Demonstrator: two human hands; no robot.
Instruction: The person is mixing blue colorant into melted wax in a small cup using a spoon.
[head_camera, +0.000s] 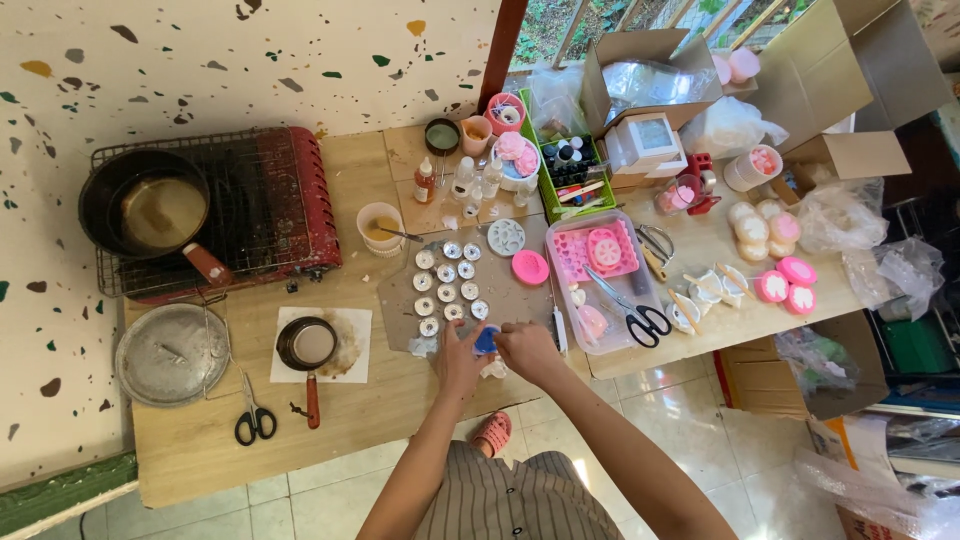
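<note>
- Below, a wooden tabletop (200, 440) stands over pale floor tiles (660, 400), against a speckled terrazzo wall (250, 60).
- Both hands, left hand (458, 355) and right hand (527, 350), have fingers clamped on a small blue object (487, 340) at the tabletop's front edge, beside rows of small round moulds (447, 275).

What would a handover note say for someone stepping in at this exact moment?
Left hand and right hand meet at the table's near edge, both on a small blue piece; whose grip holds it is unclear.
Just beyond them, small round white moulds lie in rows on a grey mat.
A cup of yellowish liquid stands behind the mat; a small pan rests on paper to the left, scissors beside it.
Done: the rows of moulds are laid out.
Left: the blue piece is in hand, not set down.
</note>
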